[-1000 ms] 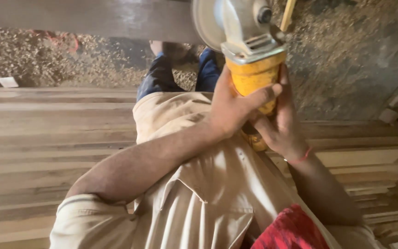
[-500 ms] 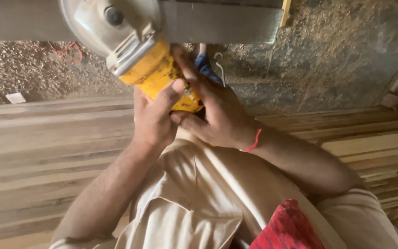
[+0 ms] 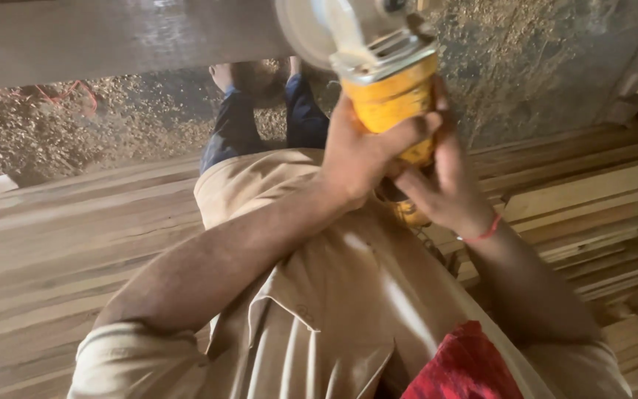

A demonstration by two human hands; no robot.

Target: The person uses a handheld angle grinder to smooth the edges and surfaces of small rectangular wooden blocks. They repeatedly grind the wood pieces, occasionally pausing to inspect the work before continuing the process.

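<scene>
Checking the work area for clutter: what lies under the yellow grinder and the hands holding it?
Under the yellow grinder, gripped by the left hand and right hand, lie stacked wooden planks and sawdust-strewn ground. The tan shirt covers whatever is directly below.

1 head camera looks steeply down, close above the hands.

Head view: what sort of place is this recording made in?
Most likely a woodworking shop or timber yard. Stacked planks lie all around, sawdust covers the ground, and both hands hold a yellow angle grinder against a long board.
</scene>
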